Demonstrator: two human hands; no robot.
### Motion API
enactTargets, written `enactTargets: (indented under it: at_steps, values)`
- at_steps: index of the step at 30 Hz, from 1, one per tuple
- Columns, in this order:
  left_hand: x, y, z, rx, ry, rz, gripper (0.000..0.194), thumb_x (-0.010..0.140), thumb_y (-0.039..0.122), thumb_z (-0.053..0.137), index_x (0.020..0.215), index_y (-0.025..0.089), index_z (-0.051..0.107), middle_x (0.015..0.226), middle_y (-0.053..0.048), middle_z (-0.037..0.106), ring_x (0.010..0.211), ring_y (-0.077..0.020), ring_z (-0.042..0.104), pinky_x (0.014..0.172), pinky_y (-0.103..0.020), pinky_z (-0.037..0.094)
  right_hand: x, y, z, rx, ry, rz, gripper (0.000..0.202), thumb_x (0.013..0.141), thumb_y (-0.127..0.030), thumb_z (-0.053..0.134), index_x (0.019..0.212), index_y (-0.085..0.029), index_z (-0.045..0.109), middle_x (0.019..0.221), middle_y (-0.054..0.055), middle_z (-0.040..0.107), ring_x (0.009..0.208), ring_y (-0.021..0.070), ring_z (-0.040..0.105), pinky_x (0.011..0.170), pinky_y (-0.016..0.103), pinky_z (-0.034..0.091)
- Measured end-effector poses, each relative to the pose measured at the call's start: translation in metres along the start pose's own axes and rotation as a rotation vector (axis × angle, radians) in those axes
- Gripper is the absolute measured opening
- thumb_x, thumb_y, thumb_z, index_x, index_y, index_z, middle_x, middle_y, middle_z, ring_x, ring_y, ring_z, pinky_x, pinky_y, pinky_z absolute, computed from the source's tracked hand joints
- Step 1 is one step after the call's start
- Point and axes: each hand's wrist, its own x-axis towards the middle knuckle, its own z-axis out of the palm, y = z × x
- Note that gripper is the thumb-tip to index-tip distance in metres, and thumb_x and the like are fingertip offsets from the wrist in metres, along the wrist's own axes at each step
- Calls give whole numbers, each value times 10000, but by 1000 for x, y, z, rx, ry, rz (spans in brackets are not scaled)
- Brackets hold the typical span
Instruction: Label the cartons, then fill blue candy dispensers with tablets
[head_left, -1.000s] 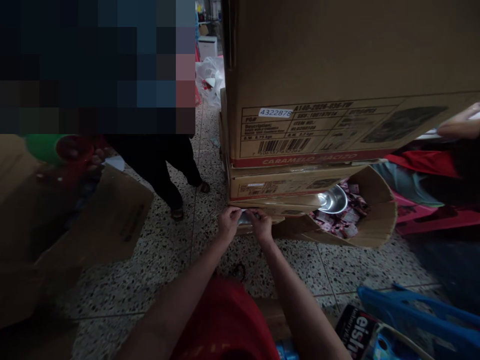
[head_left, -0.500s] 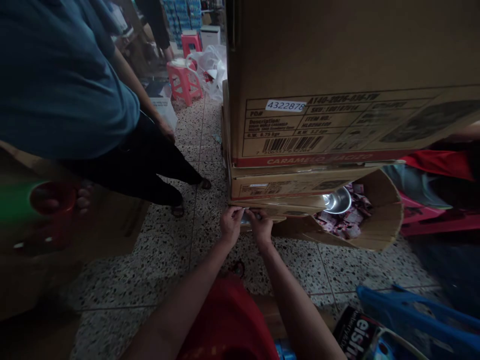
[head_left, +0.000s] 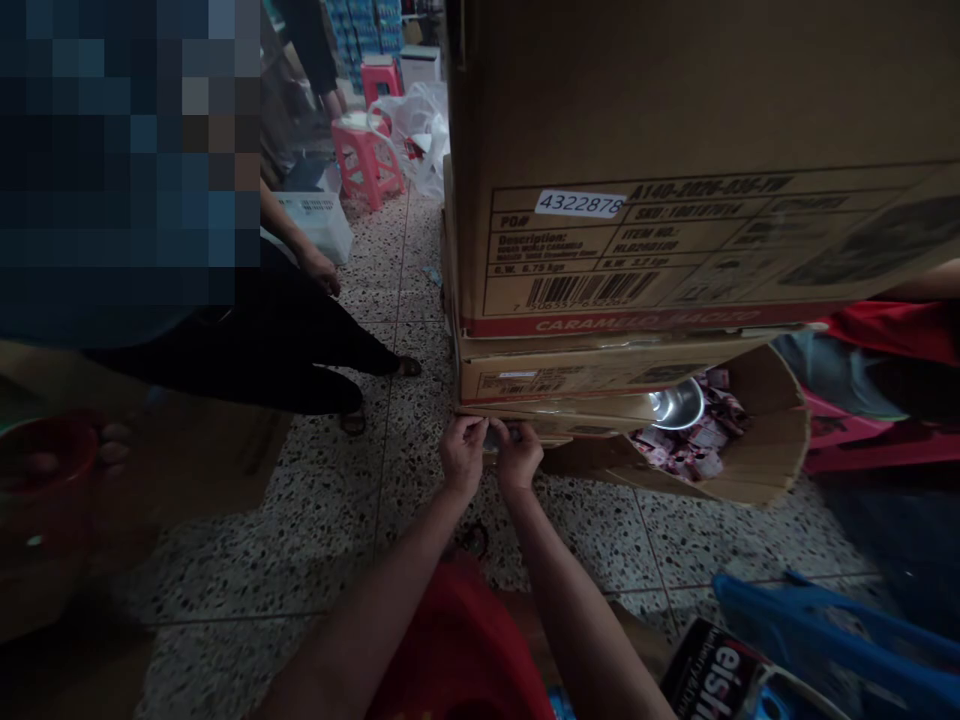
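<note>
Two bare hands, left hand [head_left: 463,452] and right hand [head_left: 519,455], are working side by side right up against the lower edge of a carton stack. Fingertips on both are bunched in toward the thumbs, nearly together, with a small greyish patch [head_left: 492,436] between the hands — might be thin clear plastic, too tiny and dim to call. So can't tell if either one is fully closed, or on what.

What'd worry me: the printed caramel carton [head_left: 675,120] on top is big, and the base of the pile is mostly hidden, so who knows how well it's propped. If an arm or shoulder knocked it, the whole lot could shift onto those fingers. Also, the stainless bowl [head_left: 679,403] sits on loose packets right beside the stack, so a nudge to that open carton [head_left: 780,440] could tip it. And if that patch really is film, pulling too hard could tear it.

Materials-wise: matte brown corrugated board, flat faces, red band and black print up top. The bowl's round and shiny, and the pink-and-white packets [head_left: 697,455] under it look crinkly — all over a hard speckled terrazzo floor [head_left: 337,520].
</note>
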Motion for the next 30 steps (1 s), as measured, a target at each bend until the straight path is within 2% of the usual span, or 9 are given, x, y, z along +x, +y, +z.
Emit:
enactTargets:
  at_steps: [8, 16, 19, 22, 24, 26, 28, 30]
  values:
    - [-3, 3, -2, 294, 33, 146, 108, 813, 273, 606, 763, 187, 649, 756, -47, 634, 722, -164, 571, 670, -263, 410, -4, 6, 4, -58, 40, -52, 474, 712, -646, 540, 630, -184, 610, 629, 29, 615, 594, 153, 511, 622, 266, 389]
    - [-2, 3, -3, 361, -2, 183, 97, 828, 278, 596, 779, 210, 645, 787, -48, 655, 745, -167, 590, 665, -256, 393, -4, 7, 4, -75, 32, -83, 482, 747, -648, 508, 649, -188, 613, 648, 35, 643, 582, 151, 529, 603, 259, 391]
    - [3, -1, -7, 401, 58, 132, 144, 790, 342, 635, 744, 206, 620, 711, -34, 638, 665, -165, 577, 618, -254, 380, -3, 9, 5, -76, 24, -98, 509, 739, -677, 498, 636, -191, 608, 640, 41, 642, 579, 157, 535, 593, 263, 389]
    - [12, -10, -18, 475, 151, 57, 302, 683, 483, 701, 720, 205, 591, 645, -21, 605, 613, -179, 561, 591, -263, 379, -2, 12, 6, -69, 14, -111, 537, 730, -709, 484, 621, -196, 597, 633, 47, 641, 588, 164, 543, 602, 270, 390]
    - [16, -13, -27, 479, 150, 89, 338, 672, 501, 702, 803, 205, 605, 731, -40, 632, 687, -199, 592, 635, -279, 412, -2, 14, 7, -62, 10, -113, 550, 722, -727, 477, 626, -198, 595, 648, 53, 644, 605, 169, 547, 623, 275, 394]
    - [20, -12, -33, 451, 116, 166, 359, 720, 457, 673, 966, 206, 599, 909, -76, 655, 843, -221, 617, 728, -301, 443, -3, 16, 8, -58, 5, -108, 562, 716, -741, 467, 641, -200, 597, 667, 57, 645, 618, 172, 547, 640, 281, 395]
    - [22, -5, -33, 441, 64, 224, 451, 734, 438, 662, 1097, 194, 554, 1051, -111, 634, 989, -246, 598, 809, -327, 449, -3, 16, 9, -55, -8, -95, 575, 718, -752, 446, 646, -202, 596, 678, 64, 642, 629, 177, 549, 648, 287, 396]
    - [24, 3, -28, 467, 30, 201, 552, 702, 471, 679, 1136, 166, 525, 1055, -138, 630, 1006, -276, 597, 802, -352, 460, -3, 14, 9, -53, -27, -77, 590, 726, -758, 418, 646, -201, 594, 692, 76, 641, 644, 185, 556, 648, 292, 397]
